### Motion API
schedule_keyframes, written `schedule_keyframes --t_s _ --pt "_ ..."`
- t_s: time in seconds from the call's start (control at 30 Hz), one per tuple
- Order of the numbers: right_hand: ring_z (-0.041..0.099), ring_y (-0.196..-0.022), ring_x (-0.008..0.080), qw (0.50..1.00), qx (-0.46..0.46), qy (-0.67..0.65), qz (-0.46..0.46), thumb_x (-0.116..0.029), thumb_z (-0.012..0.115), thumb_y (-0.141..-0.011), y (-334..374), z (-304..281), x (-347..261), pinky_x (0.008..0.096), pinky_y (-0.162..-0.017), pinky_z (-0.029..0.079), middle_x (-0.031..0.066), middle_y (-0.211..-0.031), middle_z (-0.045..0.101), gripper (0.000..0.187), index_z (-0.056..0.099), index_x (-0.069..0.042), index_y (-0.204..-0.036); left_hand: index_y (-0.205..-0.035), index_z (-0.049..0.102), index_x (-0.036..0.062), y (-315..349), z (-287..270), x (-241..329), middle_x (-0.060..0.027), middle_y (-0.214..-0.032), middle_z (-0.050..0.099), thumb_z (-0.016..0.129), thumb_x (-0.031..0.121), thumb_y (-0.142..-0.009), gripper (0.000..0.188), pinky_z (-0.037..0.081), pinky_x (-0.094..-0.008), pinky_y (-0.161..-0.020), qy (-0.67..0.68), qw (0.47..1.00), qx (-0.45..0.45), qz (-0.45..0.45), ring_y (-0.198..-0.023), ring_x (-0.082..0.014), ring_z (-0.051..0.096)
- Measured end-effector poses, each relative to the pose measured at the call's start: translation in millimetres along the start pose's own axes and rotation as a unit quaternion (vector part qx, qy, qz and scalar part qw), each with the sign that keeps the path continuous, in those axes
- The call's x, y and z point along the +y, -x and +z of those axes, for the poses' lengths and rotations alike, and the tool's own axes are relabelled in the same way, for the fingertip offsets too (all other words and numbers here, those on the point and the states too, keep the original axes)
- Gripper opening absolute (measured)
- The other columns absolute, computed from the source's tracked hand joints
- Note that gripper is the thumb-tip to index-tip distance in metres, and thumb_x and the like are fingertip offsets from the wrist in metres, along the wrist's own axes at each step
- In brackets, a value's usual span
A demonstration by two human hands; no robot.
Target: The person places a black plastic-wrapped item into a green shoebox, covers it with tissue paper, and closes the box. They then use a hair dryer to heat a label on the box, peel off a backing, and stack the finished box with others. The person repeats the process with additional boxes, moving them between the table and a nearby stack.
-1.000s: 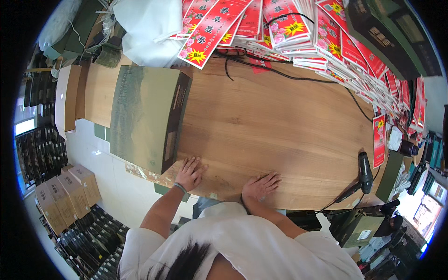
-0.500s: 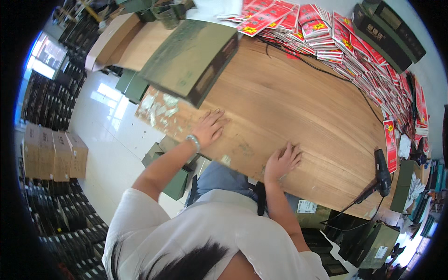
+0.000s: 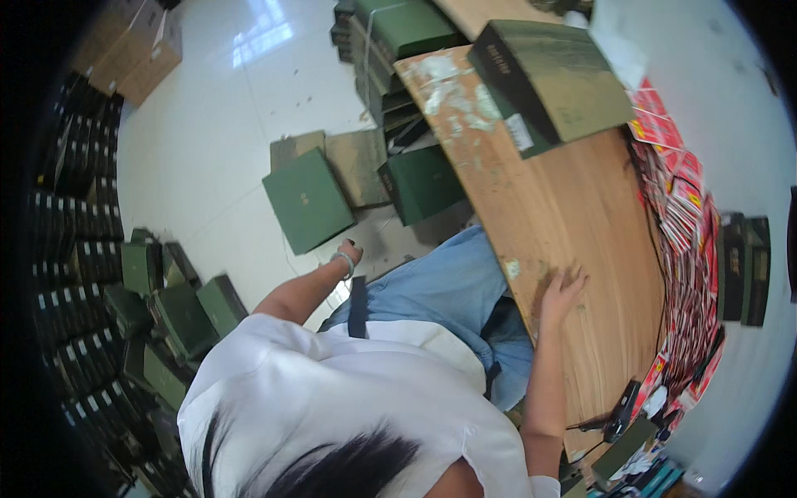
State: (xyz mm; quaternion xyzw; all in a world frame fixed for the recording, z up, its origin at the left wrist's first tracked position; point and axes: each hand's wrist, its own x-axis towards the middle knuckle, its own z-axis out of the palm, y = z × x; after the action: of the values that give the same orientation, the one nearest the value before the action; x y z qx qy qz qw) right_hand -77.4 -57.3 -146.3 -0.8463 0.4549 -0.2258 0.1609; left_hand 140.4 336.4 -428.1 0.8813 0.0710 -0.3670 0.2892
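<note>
My right hand (image 3: 562, 294) lies on the wooden table (image 3: 581, 216) near its edge, fingers spread and holding nothing. Off the table to the left, my left hand (image 3: 351, 249) hangs low with its fingers curled; I see nothing in it. A bracelet circles that wrist. Just beyond it is a flat dark green box (image 3: 307, 202), its near corner close to my fingers; contact does not show. Another green box (image 3: 422, 184) stands beside the table edge. On the far part of the table sits a large green and tan box (image 3: 573, 83), with a white label on its side.
Red printed packets (image 3: 685, 207) are heaped along the table's right side. A black hair dryer (image 3: 621, 411) lies at the near right end. Stacks of dark boxes (image 3: 83, 290) line the left, with loose green boxes (image 3: 184, 319) before them. Brown cartons (image 3: 137, 50) stand far left.
The view has turned left, toward the floor. My left hand has left the tabletop and now hangs beside the green boxes. My right hand stays on the table.
</note>
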Motion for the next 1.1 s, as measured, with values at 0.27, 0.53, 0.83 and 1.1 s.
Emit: schedule_keyframes --t_s 0.27,0.53,0.83,1.1 --pt "0.022 -0.135 0.0487 0.986 -0.05 0.048 -0.152 -0.033 0.047 -0.096 -96.3 93.7 -123.8 0.0531 -0.111 0.018 0.0327 -0.147 0.023 0.06 0.033 0.005 -0.14 -0.121 0.053 -0.0011 -71.6 27.2 -58.3 -0.0243 -0.121 0.059 0.067 0.031 -0.079 0.055 0.045 -0.0402 -0.097 0.039 0.992 -0.008 -0.12 -0.114 -0.0367 0.057" --pt "0.031 -0.129 0.0465 0.972 -0.108 0.103 -0.182 -0.03 0.042 -0.097 -111.1 106.7 -145.7 0.0535 -0.108 0.02 0.0295 -0.138 0.037 0.052 0.039 0.008 -0.132 -0.124 0.048 -0.0005 -170.5 116.5 76.4 -0.0257 -0.117 0.06 0.066 0.03 -0.082 0.055 0.046 -0.0424 -0.093 0.133 0.989 0.026 -0.066 -0.108 -0.0392 0.058" --pt "0.038 -0.129 0.0291 0.977 -0.211 -0.004 0.014 -0.029 0.034 -0.102 -103.8 103.8 -153.1 0.0361 -0.107 0.029 0.0228 -0.142 0.037 0.054 0.028 0.009 -0.14 -0.114 0.049 0.0025 -274.7 157.2 100.6 -0.0227 -0.114 0.061 0.063 0.031 -0.085 0.043 0.046 -0.0474 -0.091 0.029 0.986 0.043 -0.156 -0.108 -0.0414 0.058" --pt "0.039 -0.128 0.0295 0.976 -0.217 0.023 -0.009 -0.03 0.032 -0.102 -104.5 103.6 -149.1 0.0363 -0.107 0.029 0.023 -0.14 0.038 0.053 0.03 0.009 -0.139 -0.108 0.063 0.0077 -291.7 166.9 96.4 -0.0177 -0.116 0.064 0.057 0.028 -0.088 0.03 0.049 -0.0453 -0.09 -0.03 0.989 -0.002 -0.146 -0.109 -0.0348 0.061"
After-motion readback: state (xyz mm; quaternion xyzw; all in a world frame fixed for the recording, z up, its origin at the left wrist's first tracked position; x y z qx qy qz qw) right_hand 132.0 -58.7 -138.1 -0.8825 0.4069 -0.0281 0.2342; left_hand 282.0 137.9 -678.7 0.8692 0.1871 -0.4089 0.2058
